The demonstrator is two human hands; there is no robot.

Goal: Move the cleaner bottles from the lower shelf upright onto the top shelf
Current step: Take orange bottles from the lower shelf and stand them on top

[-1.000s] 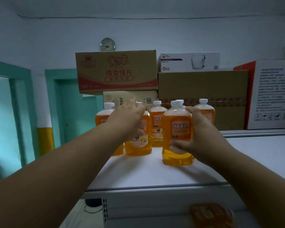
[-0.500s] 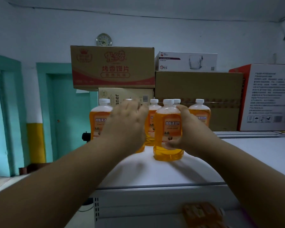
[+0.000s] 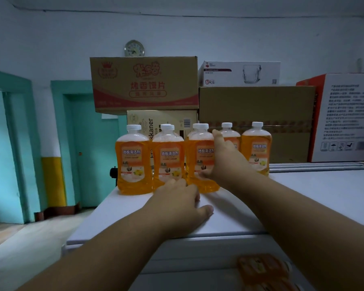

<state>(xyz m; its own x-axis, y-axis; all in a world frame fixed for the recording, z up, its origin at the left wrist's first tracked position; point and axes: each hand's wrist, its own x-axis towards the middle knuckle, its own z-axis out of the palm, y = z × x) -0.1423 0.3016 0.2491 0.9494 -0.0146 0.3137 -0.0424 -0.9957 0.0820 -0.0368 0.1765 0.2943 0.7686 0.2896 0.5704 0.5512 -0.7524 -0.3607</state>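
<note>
Several orange cleaner bottles with white caps stand upright in a row on the white top shelf [image 3: 303,196]. My right hand [image 3: 225,162] holds the third bottle [image 3: 199,164] from its right side, thumb low on the front and fingers behind. The bottle stands on the shelf beside the second bottle [image 3: 168,162]. My left hand [image 3: 181,198] holds nothing; it lies low over the shelf in front of the second bottle's base, fingers relaxed. The leftmost bottle [image 3: 133,162] stands near the shelf's left edge. Two more bottles [image 3: 256,150] stand behind my right hand.
Cardboard boxes [image 3: 256,114] are stacked against the wall just behind the bottles, and a white and red box [image 3: 345,118] stands at the right. Orange packages [image 3: 263,269] lie on the lower shelf. A teal door [image 3: 93,148] is at the left.
My left hand has let go of the second bottle and dropped back toward the shelf's front. My right hand has stayed on the third bottle, now close beside the second.
</note>
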